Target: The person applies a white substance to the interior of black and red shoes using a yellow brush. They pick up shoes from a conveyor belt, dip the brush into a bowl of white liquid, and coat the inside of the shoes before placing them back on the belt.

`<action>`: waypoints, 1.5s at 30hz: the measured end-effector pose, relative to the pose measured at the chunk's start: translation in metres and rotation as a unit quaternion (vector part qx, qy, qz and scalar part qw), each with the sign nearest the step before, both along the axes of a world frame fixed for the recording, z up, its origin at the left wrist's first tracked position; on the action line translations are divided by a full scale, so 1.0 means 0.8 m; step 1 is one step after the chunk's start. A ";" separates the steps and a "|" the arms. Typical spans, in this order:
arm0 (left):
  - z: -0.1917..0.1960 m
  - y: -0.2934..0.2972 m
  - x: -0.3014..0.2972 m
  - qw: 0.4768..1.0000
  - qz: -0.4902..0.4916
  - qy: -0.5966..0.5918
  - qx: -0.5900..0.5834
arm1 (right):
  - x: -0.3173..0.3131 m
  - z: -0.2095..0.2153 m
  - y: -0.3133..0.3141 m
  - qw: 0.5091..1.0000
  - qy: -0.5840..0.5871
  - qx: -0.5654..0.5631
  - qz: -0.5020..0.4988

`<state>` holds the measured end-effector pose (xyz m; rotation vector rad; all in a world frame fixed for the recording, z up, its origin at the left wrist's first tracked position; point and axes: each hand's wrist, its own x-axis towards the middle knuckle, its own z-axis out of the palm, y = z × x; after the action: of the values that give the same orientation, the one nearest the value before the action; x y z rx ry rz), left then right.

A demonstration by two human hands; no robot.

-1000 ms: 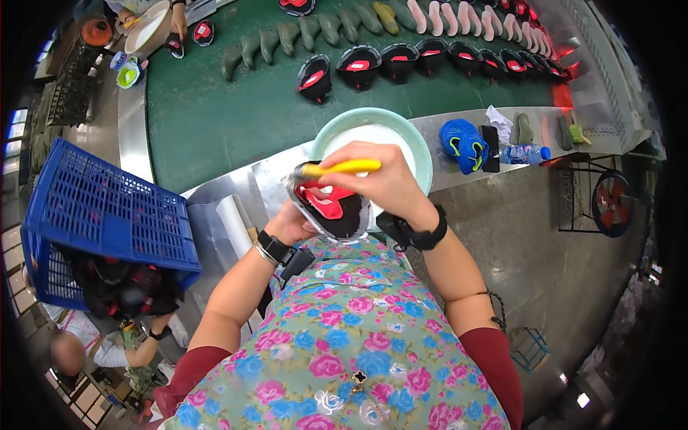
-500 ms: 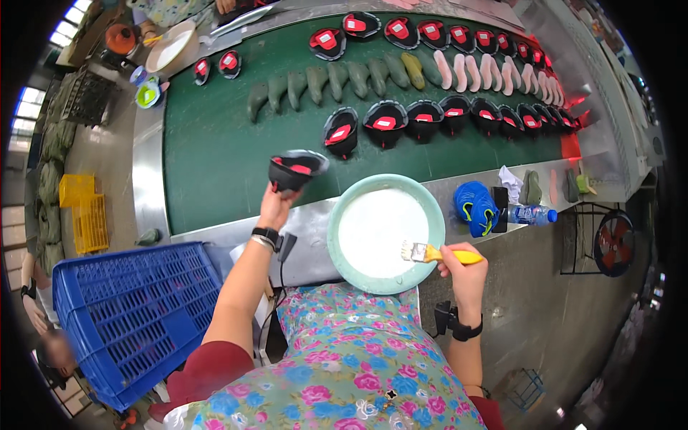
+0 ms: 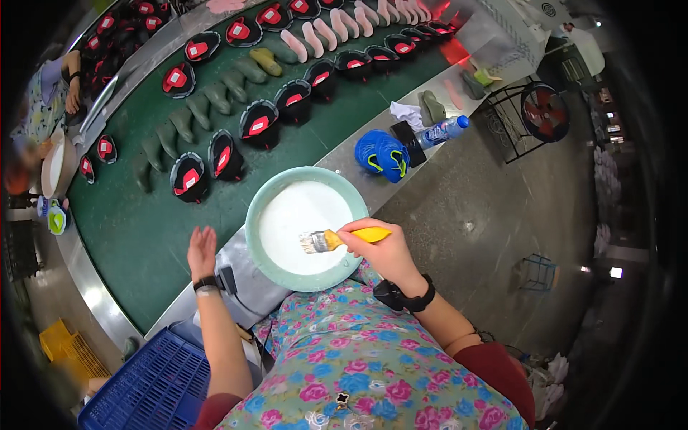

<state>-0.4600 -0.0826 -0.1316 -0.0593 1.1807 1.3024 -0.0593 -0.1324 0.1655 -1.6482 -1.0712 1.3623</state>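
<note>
Right hand [image 3: 383, 251] grips a yellow-handled bristle brush [image 3: 337, 239], bristles dipped in white liquid inside a round pale-green basin [image 3: 261, 199] at the near edge of the green conveyor belt [image 3: 143, 236]. Left hand [image 3: 202, 251] empty, fingers spread, over the belt beside the basin. Black-and-red shoe uppers [image 3: 223, 154] lie in rows further along the belt.
</note>
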 end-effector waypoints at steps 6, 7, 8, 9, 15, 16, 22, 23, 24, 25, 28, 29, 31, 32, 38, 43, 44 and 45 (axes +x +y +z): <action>0.075 -0.139 0.035 0.999 -0.033 0.030 -0.014 | -0.004 0.015 -0.029 0.991 -0.060 0.115 0.010; 0.089 -0.154 0.044 0.999 -0.019 0.037 -0.019 | -0.005 0.018 -0.028 0.988 -0.076 0.136 0.009; 0.089 -0.169 0.060 0.999 -0.013 0.027 -0.018 | 0.000 0.022 -0.031 0.983 -0.090 0.158 0.010; 0.089 -0.175 0.073 0.999 -0.034 0.039 0.006 | 0.006 0.023 -0.035 0.979 -0.096 0.177 -0.008; 0.173 -0.194 0.116 0.998 -0.048 0.044 0.017 | 0.046 0.048 -0.036 0.969 -0.061 0.239 -0.008; 0.179 -0.206 0.126 0.998 -0.032 0.049 0.023 | 0.052 0.046 -0.033 0.963 -0.056 0.263 0.011; 0.198 -0.292 0.145 0.980 0.101 0.170 -0.023 | 0.084 0.051 0.001 0.934 -0.051 0.330 0.128; 0.195 -0.313 0.148 0.971 0.111 0.210 -0.036 | 0.092 0.051 0.005 0.932 -0.040 0.332 0.140; 0.195 -0.330 0.153 0.961 0.117 0.246 -0.052 | 0.103 0.050 0.006 0.931 -0.034 0.332 0.150; 0.195 -0.347 0.157 0.953 0.141 0.262 -0.053 | 0.111 0.046 0.009 0.932 -0.012 0.328 0.154; 0.210 -0.389 0.168 0.923 0.166 0.337 -0.086 | 0.130 0.030 0.016 0.933 0.041 0.318 0.165; 0.213 -0.408 0.166 0.910 0.176 0.365 -0.090 | 0.131 0.029 0.017 0.931 0.056 0.315 0.174; 0.219 -0.440 0.167 0.879 0.190 0.419 -0.121 | 0.138 0.028 0.019 0.926 0.063 0.320 0.193; 0.226 -0.455 0.171 0.860 0.196 0.449 -0.145 | 0.141 0.030 0.020 0.923 0.065 0.326 0.197; 0.196 -0.609 0.162 0.679 0.194 0.636 -0.312 | 0.142 0.033 0.029 0.912 0.130 0.323 0.217; 0.228 -0.582 0.199 0.509 0.066 0.802 -0.305 | 0.137 0.034 0.036 0.912 0.127 0.309 0.240; 0.264 -0.528 0.214 0.453 0.018 0.822 -0.344 | 0.137 0.034 0.041 0.910 0.111 0.320 0.241; 0.292 -0.493 0.217 0.426 -0.005 0.852 -0.305 | 0.134 0.029 0.045 0.913 0.118 0.312 0.236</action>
<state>-0.2866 -0.4768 0.1022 1.0030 3.3232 0.3691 0.0482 -0.0964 0.1889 -0.7642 -1.6104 1.2690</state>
